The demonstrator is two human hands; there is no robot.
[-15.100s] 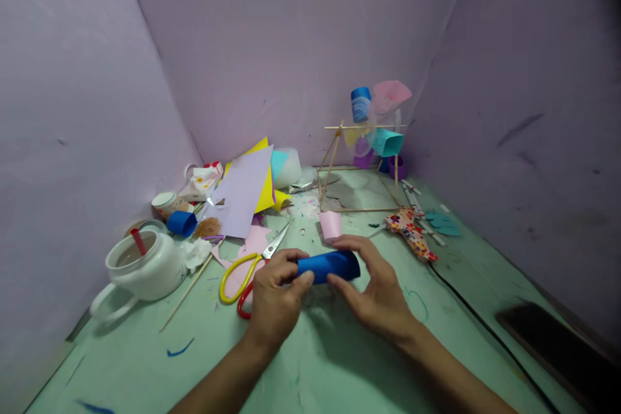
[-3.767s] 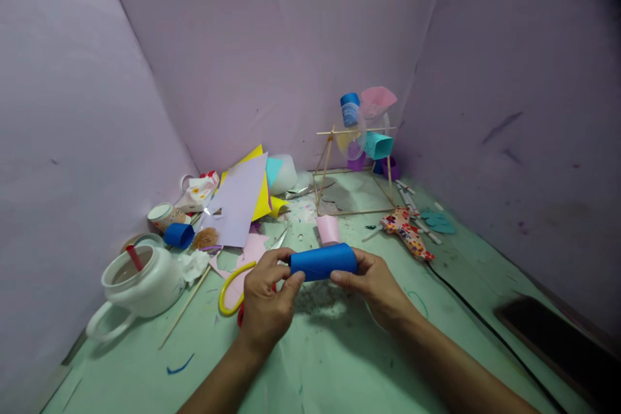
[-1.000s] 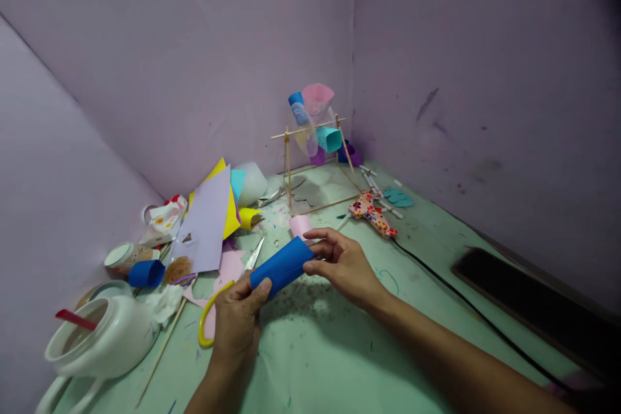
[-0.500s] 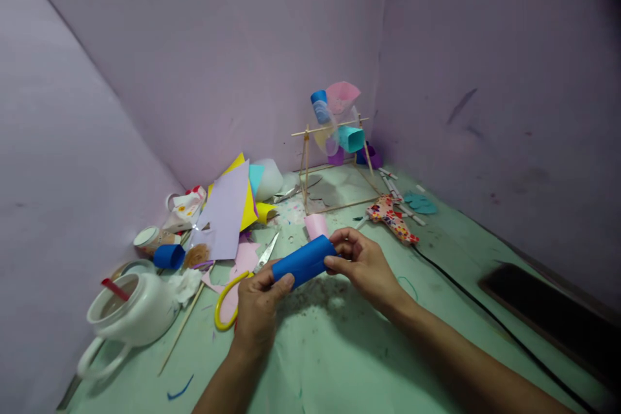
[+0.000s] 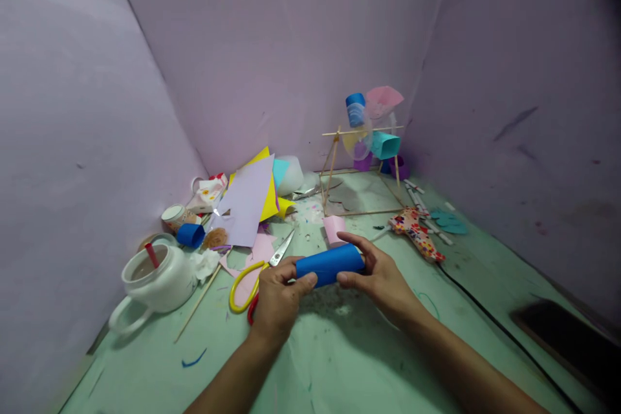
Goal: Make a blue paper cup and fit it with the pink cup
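A rolled tube of blue paper (image 5: pixel 330 265) lies across both hands above the table. My left hand (image 5: pixel 281 297) pinches its left end between thumb and fingers. Around the right end curl the thumb and fingers of my right hand (image 5: pixel 381 275), with the index finger raised over the top. Just beyond the tube stands a small pink paper cup shape (image 5: pixel 334 231). Scissors with yellow and red handles (image 5: pixel 247 278) lie beside my left hand, one handle partly hidden behind it.
A white teapot-like cup (image 5: pixel 162 284) stands at left, near a blue paper ring (image 5: pixel 191 235) and stacked paper sheets (image 5: pixel 247 200). Behind is a stick frame (image 5: pixel 330 168) with a wheel of paper cups. A flowered glue gun (image 5: pixel 416 233) and dark phone-like slab (image 5: pixel 567 336) lie right.
The view has swung left, so everything sits farther right. The blue tube is held more level, and my right hand's fingers have spread over its right end.
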